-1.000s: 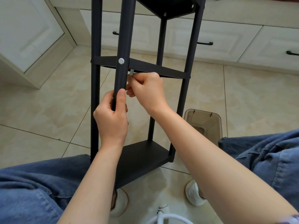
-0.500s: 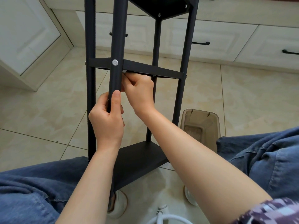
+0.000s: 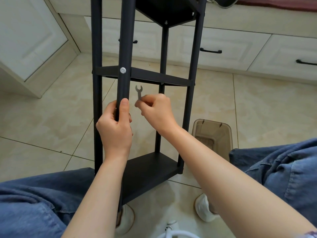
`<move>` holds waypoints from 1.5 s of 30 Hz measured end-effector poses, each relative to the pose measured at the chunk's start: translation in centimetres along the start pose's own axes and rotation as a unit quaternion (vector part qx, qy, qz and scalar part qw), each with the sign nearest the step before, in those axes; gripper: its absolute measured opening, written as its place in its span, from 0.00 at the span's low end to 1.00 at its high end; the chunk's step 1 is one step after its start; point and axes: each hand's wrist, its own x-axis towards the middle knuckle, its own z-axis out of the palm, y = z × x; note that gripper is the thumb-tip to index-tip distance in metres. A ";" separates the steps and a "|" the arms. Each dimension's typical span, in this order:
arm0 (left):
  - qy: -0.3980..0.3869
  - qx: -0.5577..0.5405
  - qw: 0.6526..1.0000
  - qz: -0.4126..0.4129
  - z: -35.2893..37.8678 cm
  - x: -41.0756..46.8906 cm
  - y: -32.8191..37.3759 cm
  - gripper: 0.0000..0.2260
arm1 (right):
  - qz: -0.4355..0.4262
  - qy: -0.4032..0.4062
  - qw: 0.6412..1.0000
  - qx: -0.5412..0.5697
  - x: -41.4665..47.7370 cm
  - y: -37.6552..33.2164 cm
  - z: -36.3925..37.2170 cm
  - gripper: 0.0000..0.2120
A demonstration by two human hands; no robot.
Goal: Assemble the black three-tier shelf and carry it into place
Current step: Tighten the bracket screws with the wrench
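Note:
The black three-tier shelf (image 3: 151,76) stands upright on the tiled floor between my knees, its lower board (image 3: 147,172) near my feet. My left hand (image 3: 115,129) grips the near front post (image 3: 124,48) below a silver bolt head (image 3: 122,70) at the middle tier. My right hand (image 3: 156,112) pinches a small flat grey wrench (image 3: 139,92) by its handle, its open jaw pointing up just under the middle tier, apart from the frame.
A translucent brown plastic bin (image 3: 212,134) sits on the floor right of the shelf. White cabinets with black drawer handles (image 3: 210,51) run along the back; another cabinet (image 3: 29,40) stands at left. My jeans-clad knees and white shoes (image 3: 204,210) flank the shelf.
My right hand has pulled down and away from under the middle tier, so the wrench now shows free in the open. My left hand keeps hold of the post.

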 end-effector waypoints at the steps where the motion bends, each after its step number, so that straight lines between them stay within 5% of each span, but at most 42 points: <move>1: -0.001 0.000 1.000 0.000 0.0 0.0 0.1 0.13 | 0.003 -0.001 1.000 -0.009 -0.4 0.3 -0.3 0.09; 15: -0.011 -0.033 0.999 -0.010 -0.4 -1.6 0.5 0.15 | 0.006 0.069 0.997 -0.023 -1.6 -0.5 -8.1 0.09; 23: -0.003 -0.036 0.999 0.001 -1.6 -3.2 0.0 0.19 | 0.111 0.087 0.989 -0.051 0.8 0.7 -13.9 0.06; 45: 0.000 0.004 1.000 0.003 -3.4 -5.0 -0.8 0.12 | 0.168 0.091 0.976 0.110 5.0 2.5 -15.7 0.03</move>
